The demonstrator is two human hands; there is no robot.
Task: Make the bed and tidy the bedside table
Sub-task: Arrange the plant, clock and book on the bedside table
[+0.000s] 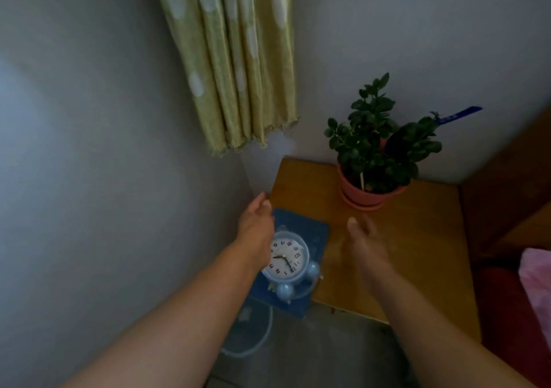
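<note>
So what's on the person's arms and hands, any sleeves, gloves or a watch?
Nothing worn shows. The left forearm and right forearm are bare to the frame's edge, no sleeves. The left hand and blurred right hand have no gloves; neither wrist has a watch or band. Rings cannot be told.

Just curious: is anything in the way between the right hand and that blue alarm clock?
Nothing visible. Only bare table and the edge of the blue book lie between the right hand and the alarm clock; the potted plant stands farther back.
</note>
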